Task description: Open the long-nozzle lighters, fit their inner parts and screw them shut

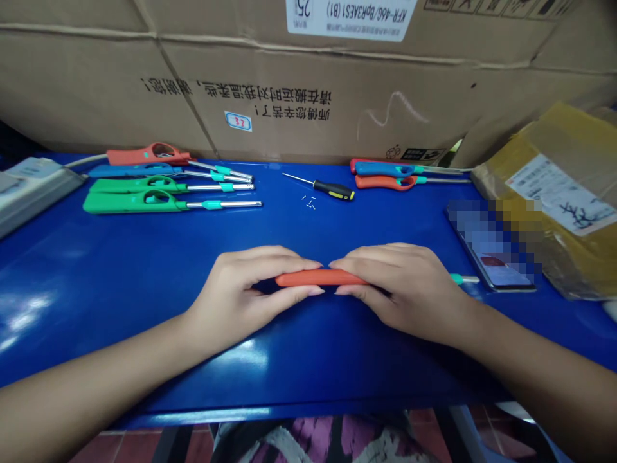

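Between my two hands lies an orange long-neck gas lighter (315, 277), its narrow edge facing up. My left hand (258, 283) pinches the butt end of its handle, thumb on the near side and fingers on the far side. My right hand (400, 286) grips the handle farther right and covers much of it. Past that hand, the lighter's metal tip with a teal collar sticks out to the right. Beyond my hands, a black and yellow screwdriver (335, 190) lies on the blue table (144, 283), with several tiny pale screws or pins (310, 202) close by.
Several opened-looking lighters (135, 200) in green, blue and orange lie at the back left. More lighters (385, 183) lie at the back right. A phone (501, 257) and a taped parcel (554, 180) are on the right. A large cardboard box (270, 64) walls off the back.
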The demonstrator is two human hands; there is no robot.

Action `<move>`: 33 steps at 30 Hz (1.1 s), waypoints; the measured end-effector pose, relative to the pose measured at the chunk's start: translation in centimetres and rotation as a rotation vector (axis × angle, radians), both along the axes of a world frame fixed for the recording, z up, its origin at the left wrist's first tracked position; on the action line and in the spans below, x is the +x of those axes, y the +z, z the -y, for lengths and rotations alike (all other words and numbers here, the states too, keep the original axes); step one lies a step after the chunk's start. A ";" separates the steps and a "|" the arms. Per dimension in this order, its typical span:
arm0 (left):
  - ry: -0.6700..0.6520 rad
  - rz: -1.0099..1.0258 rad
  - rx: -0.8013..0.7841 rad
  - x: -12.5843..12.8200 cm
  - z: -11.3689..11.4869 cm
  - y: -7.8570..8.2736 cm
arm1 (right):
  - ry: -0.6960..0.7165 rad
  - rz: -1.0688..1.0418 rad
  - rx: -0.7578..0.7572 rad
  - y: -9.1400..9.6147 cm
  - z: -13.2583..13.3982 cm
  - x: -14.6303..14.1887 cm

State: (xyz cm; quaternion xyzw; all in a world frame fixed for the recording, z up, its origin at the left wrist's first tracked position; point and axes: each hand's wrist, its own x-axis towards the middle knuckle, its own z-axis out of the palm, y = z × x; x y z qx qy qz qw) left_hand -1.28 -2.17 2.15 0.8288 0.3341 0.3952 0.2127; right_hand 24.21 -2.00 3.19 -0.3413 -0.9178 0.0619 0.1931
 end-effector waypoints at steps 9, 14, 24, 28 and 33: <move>-0.041 0.003 0.020 -1.9 -1.9 0.3 | 0.076 0.048 -0.135 1.0 -1.9 2.3; -0.038 -0.003 0.079 -2.0 -1.4 0.5 | 0.095 0.005 -0.128 1.4 -1.9 2.6; 0.168 0.117 -0.299 -1.5 -1.8 0.8 | -0.058 0.144 -0.113 1.5 -2.3 3.0; 0.203 0.270 -0.596 -1.0 -2.3 0.4 | -0.134 0.204 -0.142 1.1 -2.2 2.4; 0.270 0.415 -0.843 -0.5 -2.2 0.2 | -0.173 0.143 -0.170 0.7 -2.3 2.2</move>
